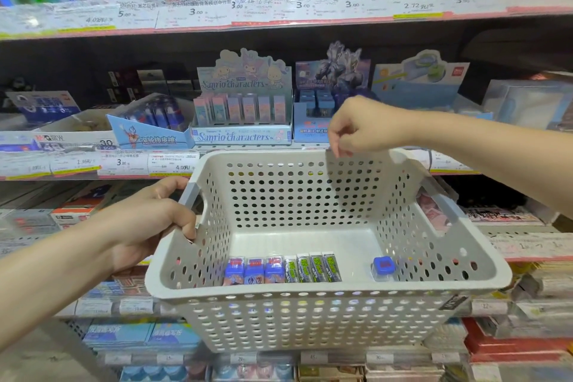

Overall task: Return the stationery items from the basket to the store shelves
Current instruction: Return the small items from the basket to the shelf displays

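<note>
My left hand [155,220] grips the left handle of a white perforated basket [310,313] held in front of the shelves. On the basket floor lie three blue packs [254,270] in a row, several black-and-green packs [313,267] beside them, and a small blue box [384,267] apart at the right. My right hand [359,127] hangs just above the basket's far rim with its fingers loosely curled downward. Nothing shows between them. Directly behind that hand stands a blue display box [313,115] of similar blue items.
The middle shelf holds a Sanrio display box [243,115], a slanted blue box of tubes [148,124] and a pale blue carton [415,87]. Price labels [124,161] line the shelf edges. Lower shelves [139,335] are packed with stationery.
</note>
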Available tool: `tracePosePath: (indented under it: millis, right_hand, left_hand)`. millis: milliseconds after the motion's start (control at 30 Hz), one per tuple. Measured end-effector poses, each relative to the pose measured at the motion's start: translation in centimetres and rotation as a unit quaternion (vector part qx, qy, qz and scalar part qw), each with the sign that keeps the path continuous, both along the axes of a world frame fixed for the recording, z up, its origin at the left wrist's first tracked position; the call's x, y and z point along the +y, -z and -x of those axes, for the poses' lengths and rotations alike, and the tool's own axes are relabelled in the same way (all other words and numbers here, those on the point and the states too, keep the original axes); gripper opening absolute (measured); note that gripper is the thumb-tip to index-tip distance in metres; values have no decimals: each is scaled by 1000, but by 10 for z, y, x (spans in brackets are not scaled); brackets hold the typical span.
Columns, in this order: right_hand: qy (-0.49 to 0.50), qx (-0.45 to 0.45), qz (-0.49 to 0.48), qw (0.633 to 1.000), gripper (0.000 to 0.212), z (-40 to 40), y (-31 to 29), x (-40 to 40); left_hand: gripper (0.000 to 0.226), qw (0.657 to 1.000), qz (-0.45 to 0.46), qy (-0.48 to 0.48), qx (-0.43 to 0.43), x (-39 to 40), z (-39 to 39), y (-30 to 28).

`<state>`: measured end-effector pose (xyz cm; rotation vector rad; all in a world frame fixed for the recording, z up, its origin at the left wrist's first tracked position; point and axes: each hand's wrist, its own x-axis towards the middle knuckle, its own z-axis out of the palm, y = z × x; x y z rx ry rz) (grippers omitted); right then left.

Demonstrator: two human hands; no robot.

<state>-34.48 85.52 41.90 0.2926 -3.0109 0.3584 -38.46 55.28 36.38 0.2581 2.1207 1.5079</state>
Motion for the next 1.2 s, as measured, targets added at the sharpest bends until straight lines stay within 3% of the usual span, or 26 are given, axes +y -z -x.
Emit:
tracePosePath:
  millis: [133, 233, 433, 600, 733, 800, 867, 967, 1200]
  right_hand:
    - [-25, -262, -99, 960, 18, -9, 29, -16]
    - [-22, -363, -199, 910, 5, -7, 63, -22]
    - [-2, -393, -424, 816, 28, -12, 108, -28]
    - [1, -414, -463, 784, 46, -5, 118, -33]
    - [-33, -447, -510, 734, 25, -4, 129, -40]
    - [-43, -432, -542, 720, 37, -5, 133, -43]
    - [-43, -437, -516, 735, 38, -6, 128, -43]
    - [-23, -455, -389, 801, 20, 1, 113, -29]
    - [-2, -402, -155, 902, 21, 5, 82, -8]
  left_hand:
    - [70, 1000, -5, -2, -3, 0, 1, 2]
    - [71, 1000, -2, 1, -4, -1, 2, 2]
    - [74, 1000, 0, 3, -2, -1, 3, 2]
    - [71, 1000, 3, 7, -1, -2, 2, 2]
    - [71, 1000, 9, 2, 3, -3, 3, 3]
    - [71, 1000, 9, -4, 5, -4, 3, 3]
    - [71, 1000, 10, -5, 4, -4, 4, 4]
    - [70, 1000, 7, -5, 2, -4, 4, 3]
    - [73, 1000, -7, -11, -3, -2, 4, 3]
